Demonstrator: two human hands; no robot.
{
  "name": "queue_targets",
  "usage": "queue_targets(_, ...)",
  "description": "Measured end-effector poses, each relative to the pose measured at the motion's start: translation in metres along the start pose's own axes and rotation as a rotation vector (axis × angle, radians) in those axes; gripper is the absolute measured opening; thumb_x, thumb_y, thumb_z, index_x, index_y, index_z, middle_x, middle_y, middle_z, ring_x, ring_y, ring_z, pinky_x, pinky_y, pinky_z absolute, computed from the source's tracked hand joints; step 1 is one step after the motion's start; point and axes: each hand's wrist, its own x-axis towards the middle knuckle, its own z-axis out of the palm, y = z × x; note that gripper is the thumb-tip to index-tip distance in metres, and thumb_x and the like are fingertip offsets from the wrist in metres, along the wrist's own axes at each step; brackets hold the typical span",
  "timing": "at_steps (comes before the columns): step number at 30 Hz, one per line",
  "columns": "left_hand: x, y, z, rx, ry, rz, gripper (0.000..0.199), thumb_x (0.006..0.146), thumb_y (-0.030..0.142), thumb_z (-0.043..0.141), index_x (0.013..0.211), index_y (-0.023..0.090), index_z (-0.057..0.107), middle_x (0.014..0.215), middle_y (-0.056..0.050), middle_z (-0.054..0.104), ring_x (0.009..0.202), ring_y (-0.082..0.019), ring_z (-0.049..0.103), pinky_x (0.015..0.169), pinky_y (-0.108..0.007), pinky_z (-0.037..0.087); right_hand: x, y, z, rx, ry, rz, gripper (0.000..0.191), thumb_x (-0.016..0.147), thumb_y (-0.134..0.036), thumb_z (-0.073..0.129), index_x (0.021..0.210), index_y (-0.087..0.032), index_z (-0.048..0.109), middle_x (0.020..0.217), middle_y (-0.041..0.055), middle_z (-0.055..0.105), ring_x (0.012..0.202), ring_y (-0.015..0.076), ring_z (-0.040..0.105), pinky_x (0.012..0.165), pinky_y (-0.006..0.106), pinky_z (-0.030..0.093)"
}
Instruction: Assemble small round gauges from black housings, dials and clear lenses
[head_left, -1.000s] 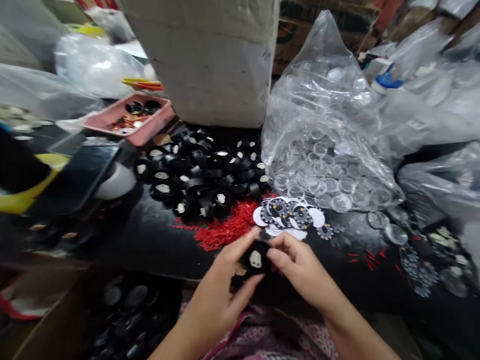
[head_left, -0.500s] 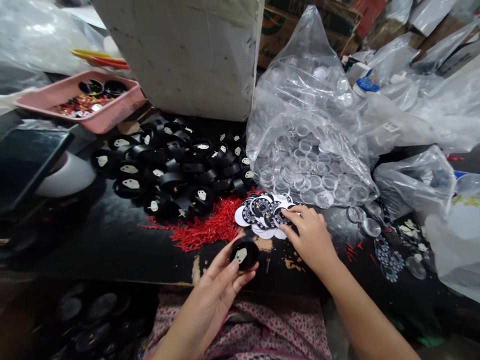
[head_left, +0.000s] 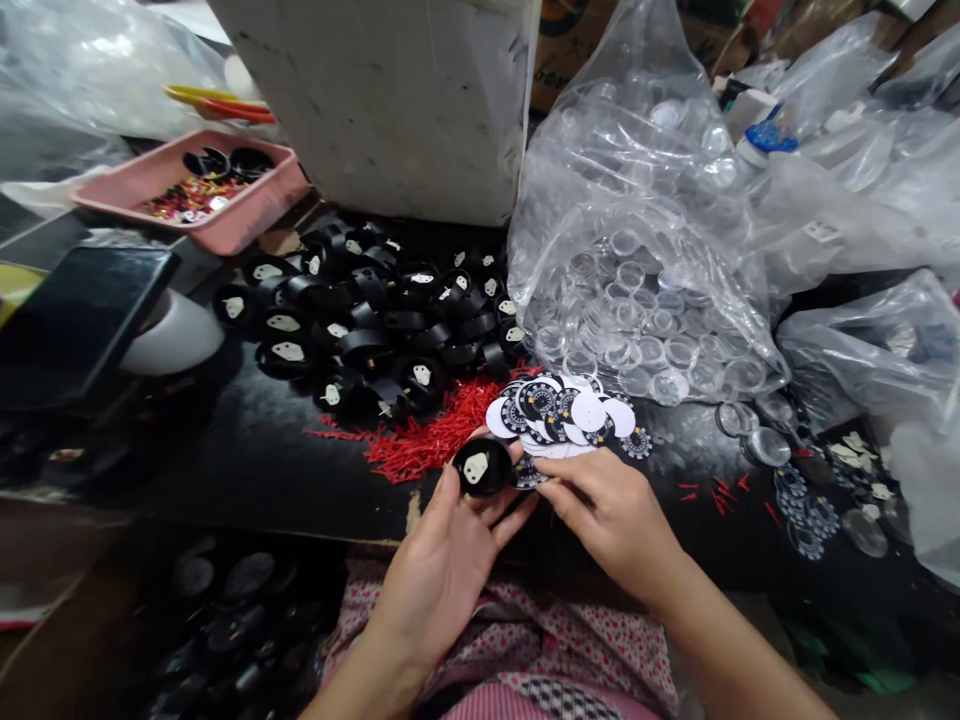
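My left hand [head_left: 457,545] is closed around a round black gauge housing [head_left: 493,470], with a whitish plate showing inside its open face. Just to the right, my right hand [head_left: 607,505] pinches a black printed dial disc [head_left: 529,473] between thumb and fingers, close beside the housing. Behind the hands lies a loose pile of dial discs [head_left: 541,400], some printed side up and some white side up. A heap of small red pointers [head_left: 420,445] borders the pile on its left.
Many black housings [head_left: 367,345] crowd the table's back left. A clear plastic bag [head_left: 637,230] of transparent round covers stands at back right. A pink tray [head_left: 247,215] of small parts and a dark screen-like panel [head_left: 90,315] are on the left. Loose covers [head_left: 769,447] lie at right.
My right hand has drawn a dial disc from the pile toward the housing. My left hand has raised the housing slightly and turned its open face up. The view has shifted a little.
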Motion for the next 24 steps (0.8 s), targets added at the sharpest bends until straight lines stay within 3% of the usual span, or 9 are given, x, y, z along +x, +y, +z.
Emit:
queue_targets(4,-0.002,-0.002,-0.001,0.060,0.000,0.081,0.038,0.092,0.043,0.060,0.126,0.025,0.064,0.121,-0.009,0.073,0.117,-0.024,0.065,0.097,-0.037,0.054,0.001,-0.010,0.016,0.336,0.003,0.384,0.015,0.089,-0.028,0.063,0.102,-0.023,0.070,0.086,0.0021,0.069,0.075,0.0172,0.062,0.069,0.031,0.049)
queue_targets(6,-0.002,-0.001,-0.003,0.104,0.030,0.144,0.038,0.091,0.042,0.062,0.125,0.025,0.065,0.124,-0.009,0.071,0.119,-0.025,0.064,0.098,-0.037,0.053,0.004,-0.008,0.017,0.453,0.030,0.460,0.021,0.088,-0.026,0.062,0.109,-0.024,0.066,0.088,0.0009,0.067,0.078,0.0167,0.062,0.070,0.031,0.050)
queue_targets(10,0.000,0.002,-0.004,0.202,0.092,0.199,0.038,0.088,0.039,0.067,0.123,0.025,0.067,0.129,-0.007,0.069,0.117,-0.026,0.065,0.099,-0.039,0.053,0.007,-0.005,0.013,0.537,0.039,0.454,0.023,0.089,-0.027,0.061,0.111,-0.026,0.067,0.099,0.0014,0.068,0.090,0.0166,0.063,0.080,0.031,0.049)
queue_targets(14,-0.002,-0.001,-0.001,0.272,0.039,0.129,0.034,0.089,0.038,0.064,0.122,0.030,0.069,0.132,-0.003,0.068,0.121,-0.026,0.062,0.099,-0.038,0.054,0.009,-0.013,0.011,0.416,0.114,0.458,0.011,0.089,-0.029,0.062,0.098,-0.025,0.069,0.089,-0.0002,0.069,0.080,0.0149,0.062,0.073,0.029,0.048)
queue_targets(18,-0.006,-0.008,-0.003,0.312,0.007,0.103,0.035,0.089,0.037,0.065,0.124,0.033,0.067,0.141,0.000,0.061,0.134,-0.027,0.052,0.107,-0.039,0.048,0.013,-0.026,0.018,0.300,0.140,0.359,0.005,0.090,-0.026,0.061,0.091,-0.023,0.064,0.085,-0.0002,0.067,0.077,0.0143,0.062,0.071,0.029,0.048)
queue_targets(24,-0.007,-0.009,-0.014,0.477,0.003,0.131,0.042,0.085,0.036,0.070,0.128,0.033,0.066,0.144,-0.001,0.058,0.140,-0.028,0.044,0.119,-0.044,0.030,0.018,-0.024,0.019,0.218,0.009,0.385,0.007,0.088,-0.026,0.061,0.084,-0.022,0.057,0.077,-0.0010,0.063,0.069,0.0143,0.058,0.063,0.028,0.045)
